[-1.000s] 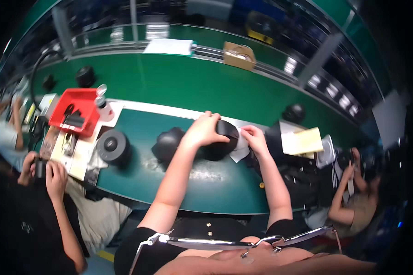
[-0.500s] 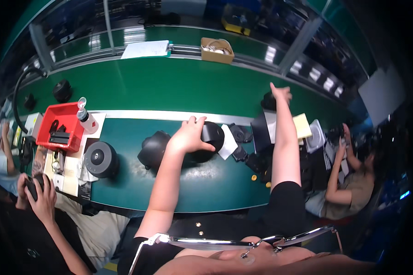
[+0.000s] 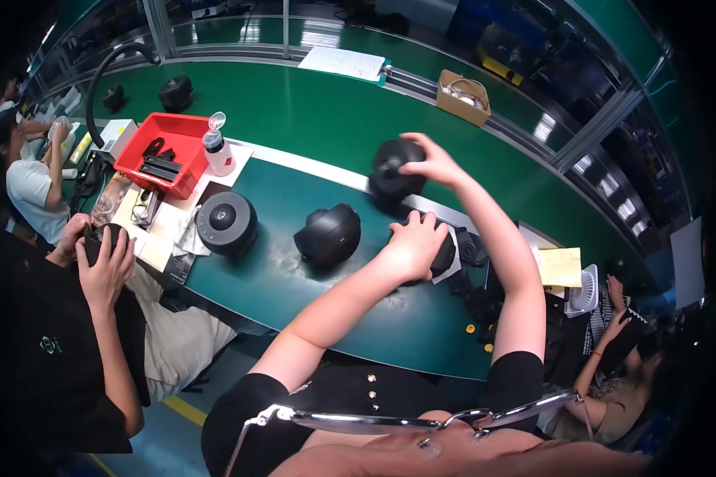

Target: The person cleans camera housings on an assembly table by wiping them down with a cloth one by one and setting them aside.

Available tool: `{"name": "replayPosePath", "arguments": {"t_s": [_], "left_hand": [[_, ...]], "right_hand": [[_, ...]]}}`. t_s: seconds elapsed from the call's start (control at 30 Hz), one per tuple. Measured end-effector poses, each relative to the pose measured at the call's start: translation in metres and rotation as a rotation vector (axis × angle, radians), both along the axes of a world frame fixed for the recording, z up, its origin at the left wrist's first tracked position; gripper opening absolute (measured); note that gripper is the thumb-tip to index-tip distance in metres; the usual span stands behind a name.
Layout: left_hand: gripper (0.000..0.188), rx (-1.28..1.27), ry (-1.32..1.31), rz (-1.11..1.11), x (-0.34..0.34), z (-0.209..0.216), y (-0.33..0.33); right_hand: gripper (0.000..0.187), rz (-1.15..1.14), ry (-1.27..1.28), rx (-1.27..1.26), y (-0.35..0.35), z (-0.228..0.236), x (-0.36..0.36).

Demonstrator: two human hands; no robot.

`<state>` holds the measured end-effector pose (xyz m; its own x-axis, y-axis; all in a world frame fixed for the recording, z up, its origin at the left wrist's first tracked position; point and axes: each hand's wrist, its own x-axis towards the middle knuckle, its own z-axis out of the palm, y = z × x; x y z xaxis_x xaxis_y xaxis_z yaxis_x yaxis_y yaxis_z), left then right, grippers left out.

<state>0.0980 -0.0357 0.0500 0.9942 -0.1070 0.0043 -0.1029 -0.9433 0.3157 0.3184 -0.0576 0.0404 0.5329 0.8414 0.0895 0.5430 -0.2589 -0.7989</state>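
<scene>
My right hand (image 3: 436, 161) is closed around the side of a round black device (image 3: 396, 173), held over the pale strip between the green conveyor and the bench. This device is slightly blurred. On the bench just below, my left hand (image 3: 412, 248) rests with bent fingers over a black rounded casing (image 3: 444, 256), mostly covering it. Left of that hand a black ball-shaped device (image 3: 328, 236) sits on the green mat (image 3: 294, 298). Farther left stands a black round unit (image 3: 227, 222) with a grey speaker-like face.
A red bin (image 3: 163, 151) and a clear-topped bottle (image 3: 218, 151) stand at the left. Beside my right arm lie black parts (image 3: 481, 302), small yellow pieces (image 3: 471, 328) and yellow paper (image 3: 559, 267). A co-worker's hands (image 3: 103, 262) hold a black part. Other people sit farther off.
My right hand has come back leftward from its reach along the conveyor, bringing a black device with it. My left hand stays on the black casing. The whole view has turned.
</scene>
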Motion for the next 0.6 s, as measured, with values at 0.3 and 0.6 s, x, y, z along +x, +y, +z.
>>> {"name": "replayPosePath", "arguments": {"t_s": [0.3, 0.6], "left_hand": [[0.1, -0.158, -0.048, 0.004, 0.006, -0.01, 0.028], [0.119, -0.335, -0.053, 0.055, -0.017, -0.026, 0.043]], "right_hand": [[0.052, -0.123, -0.142, 0.147, -0.02, 0.0, -0.039], [0.044, -0.289, -0.818, -0.415, -0.163, -0.061, -0.121]]}}
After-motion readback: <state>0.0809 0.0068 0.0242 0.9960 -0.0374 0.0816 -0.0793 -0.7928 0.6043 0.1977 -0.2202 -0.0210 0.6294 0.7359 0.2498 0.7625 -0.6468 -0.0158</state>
